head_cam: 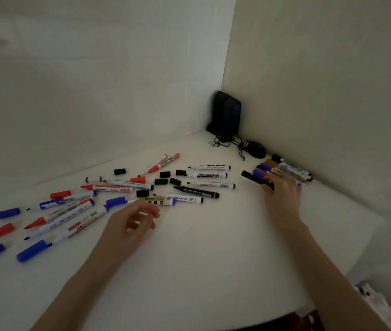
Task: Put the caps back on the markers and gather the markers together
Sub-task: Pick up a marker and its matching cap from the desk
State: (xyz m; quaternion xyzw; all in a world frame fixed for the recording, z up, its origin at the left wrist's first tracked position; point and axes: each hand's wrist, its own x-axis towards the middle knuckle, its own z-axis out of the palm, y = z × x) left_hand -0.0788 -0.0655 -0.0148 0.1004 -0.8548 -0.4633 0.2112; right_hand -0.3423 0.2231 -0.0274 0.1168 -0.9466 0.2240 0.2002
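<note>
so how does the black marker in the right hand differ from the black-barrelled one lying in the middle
The right hand grips the slim black marker next to the gathered capped markers. The black-barrelled marker lies free in the middle among loose black caps. The held one's end looks blunt and capped, while the lying one shows a bare tip. Both have black barrels.

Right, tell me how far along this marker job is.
Done: a bundle of capped markers lies by the right wall. In hand: the right hand holds a black marker beside that bundle; the left hand hovers empty. Left: most scattered markers lie uncapped, loose caps among them.
</note>
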